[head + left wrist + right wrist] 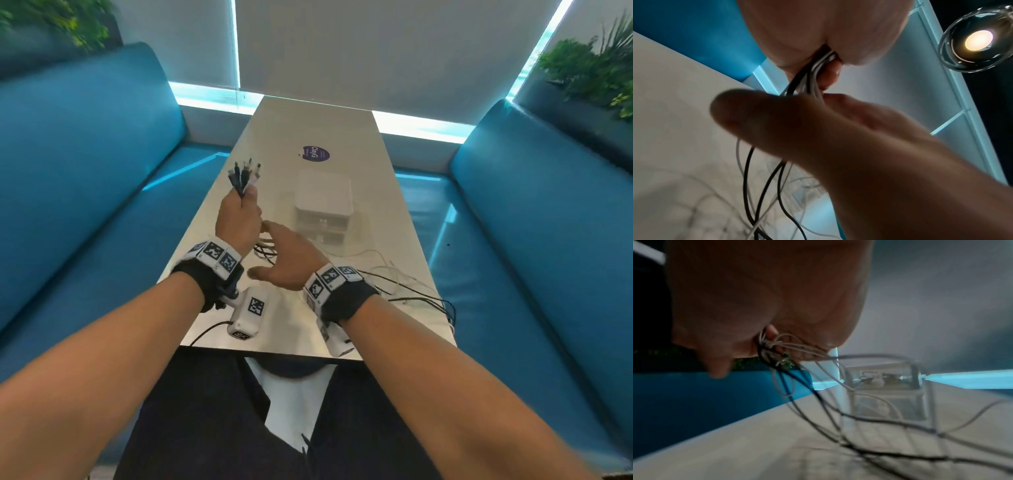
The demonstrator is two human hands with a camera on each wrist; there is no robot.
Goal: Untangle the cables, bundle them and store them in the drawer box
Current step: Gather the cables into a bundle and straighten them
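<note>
My left hand (244, 200) is raised over the table and grips a bunch of black and white cables (245, 174), whose plugs fan out above the fist. In the left wrist view the cables (813, 71) drop out of the bottom of the left hand (830, 73). My right hand (270, 233) reaches in just below it, thumb spread wide. In the right wrist view its fingers (770, 334) curl round the hanging strands (777, 352). The loose lengths (411, 291) trail across the table to the right. The white drawer box (323, 205) stands behind the hands, drawers closed.
The narrow pale table (291, 329) runs away from me between two blue benches (85, 171) (534, 222). A purple round sticker (315, 153) lies beyond the box. Some cable hangs over the table's right near corner (448, 311). A glass lamp (978, 40) hangs overhead.
</note>
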